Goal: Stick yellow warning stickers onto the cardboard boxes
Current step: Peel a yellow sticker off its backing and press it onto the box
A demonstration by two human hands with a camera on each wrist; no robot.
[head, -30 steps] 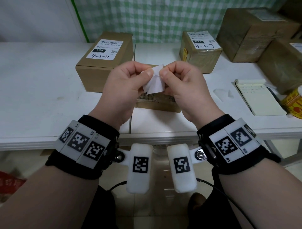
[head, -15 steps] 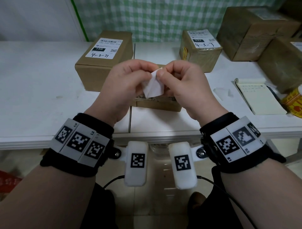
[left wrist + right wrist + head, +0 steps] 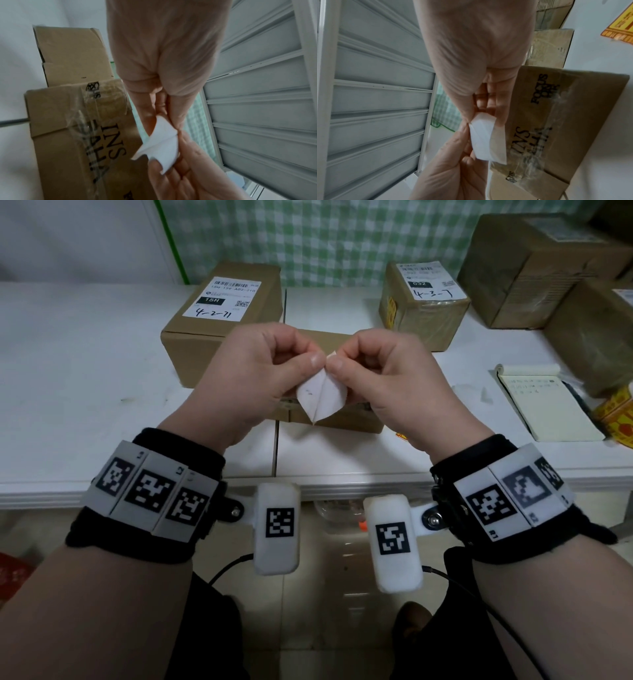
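Note:
Both hands hold one small sticker (image 3: 321,398) above the table, its white backing side facing me and creased down the middle. My left hand (image 3: 263,371) pinches its top edge from the left; my right hand (image 3: 383,371) pinches the same edge from the right, thumb tips almost touching. The sticker (image 3: 161,143) shows white in the left wrist view, and the sticker (image 3: 484,136) in the right wrist view too. Directly under the hands lies a taped cardboard box (image 3: 342,419) with black lettering. Two labelled boxes stand behind: one at the left (image 3: 219,316), one at the right (image 3: 424,306) with a yellow sticker on its side.
Larger brown boxes (image 3: 534,265) crowd the back right corner. An open notepad (image 3: 548,402) lies right of the hands, with yellow warning stickers (image 3: 616,416) at the far right edge. A discarded piece of backing (image 3: 479,393) rests on the white table (image 3: 85,378).
The hands have turned the sticker so it hangs lower below the thumbs, folded along a centre crease. Both hands have shifted slightly towards me.

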